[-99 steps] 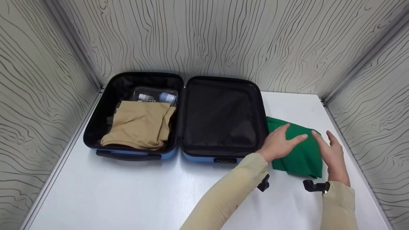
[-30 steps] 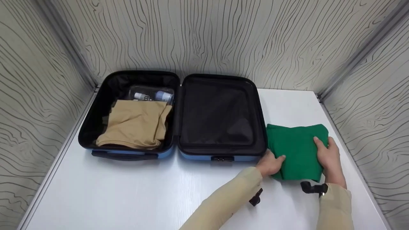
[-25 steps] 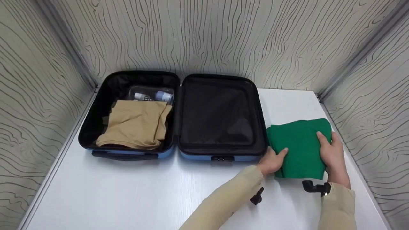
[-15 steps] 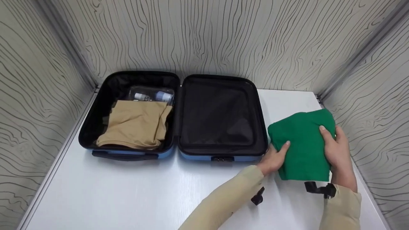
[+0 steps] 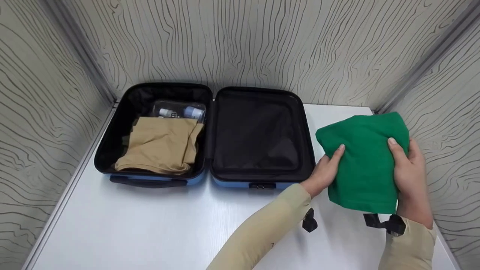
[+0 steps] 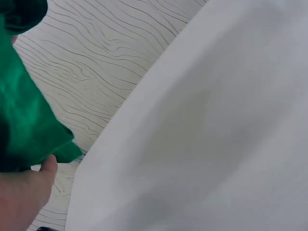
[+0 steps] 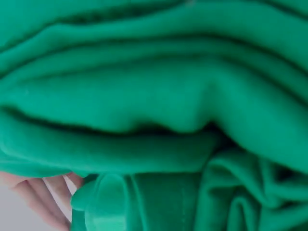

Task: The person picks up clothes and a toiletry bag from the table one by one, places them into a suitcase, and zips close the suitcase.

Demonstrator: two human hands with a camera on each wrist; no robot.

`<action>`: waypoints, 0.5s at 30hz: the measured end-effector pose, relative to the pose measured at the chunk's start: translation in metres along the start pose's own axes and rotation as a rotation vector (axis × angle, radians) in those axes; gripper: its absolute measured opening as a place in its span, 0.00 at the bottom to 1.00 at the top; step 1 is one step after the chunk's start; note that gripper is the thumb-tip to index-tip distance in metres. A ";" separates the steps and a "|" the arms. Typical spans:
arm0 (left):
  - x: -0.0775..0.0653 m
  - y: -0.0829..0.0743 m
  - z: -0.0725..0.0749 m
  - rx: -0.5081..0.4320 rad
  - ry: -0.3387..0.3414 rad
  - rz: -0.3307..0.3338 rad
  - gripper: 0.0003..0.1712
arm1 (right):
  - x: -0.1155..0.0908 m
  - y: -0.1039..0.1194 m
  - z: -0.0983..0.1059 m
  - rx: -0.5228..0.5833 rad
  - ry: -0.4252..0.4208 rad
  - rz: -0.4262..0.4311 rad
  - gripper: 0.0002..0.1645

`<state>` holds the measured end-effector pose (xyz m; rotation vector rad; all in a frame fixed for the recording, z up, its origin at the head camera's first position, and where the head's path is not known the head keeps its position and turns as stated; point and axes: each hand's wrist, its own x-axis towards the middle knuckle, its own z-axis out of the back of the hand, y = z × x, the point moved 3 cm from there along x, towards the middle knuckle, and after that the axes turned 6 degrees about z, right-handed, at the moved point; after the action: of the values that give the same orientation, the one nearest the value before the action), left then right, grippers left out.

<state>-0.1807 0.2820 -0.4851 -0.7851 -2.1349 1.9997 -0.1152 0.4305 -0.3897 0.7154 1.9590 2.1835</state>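
A folded green cloth garment [image 5: 365,161] is held up above the right end of the table, its exact kind not clear. My left hand [image 5: 325,170] grips its left edge, thumb on top and fingers underneath out of sight. On the opposite edge my right hand [image 5: 408,172] holds it the same way, thumb pressed on the upper face. The left wrist view catches the cloth [image 6: 29,115] at the left with a thumb on its corner. Layered green folds [image 7: 144,96] fill most of the right wrist view, with several fingers [image 7: 45,199] below them at the left.
An open blue suitcase [image 5: 195,182] with black lining lies left of the hands. Its left half holds a folded tan garment [image 5: 159,144] and a clear pouch with small bottles [image 5: 194,112]. The right half [image 5: 258,135] has a flat black cover. Patterned walls [image 5: 240,45] enclose the white table [image 5: 150,225].
The green garment lay flat under spread hands at first. Both hands then took its edges and lifted it off the table, up and a little to the right. The suitcase stays put.
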 end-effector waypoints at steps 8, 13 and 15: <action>-0.002 -0.017 0.018 -0.108 -0.191 -0.069 0.26 | 0.002 0.000 -0.008 0.025 -0.019 -0.015 0.15; -0.004 -0.029 0.031 -0.181 -0.271 -0.147 0.23 | 0.004 -0.004 -0.014 0.049 -0.016 -0.043 0.15; -0.004 -0.035 0.037 -0.197 -0.279 -0.195 0.23 | 0.005 -0.005 -0.016 0.063 -0.016 -0.050 0.16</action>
<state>-0.2025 0.2469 -0.4554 -0.3146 -2.4802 1.9145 -0.1272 0.4188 -0.3943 0.6822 2.0233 2.0899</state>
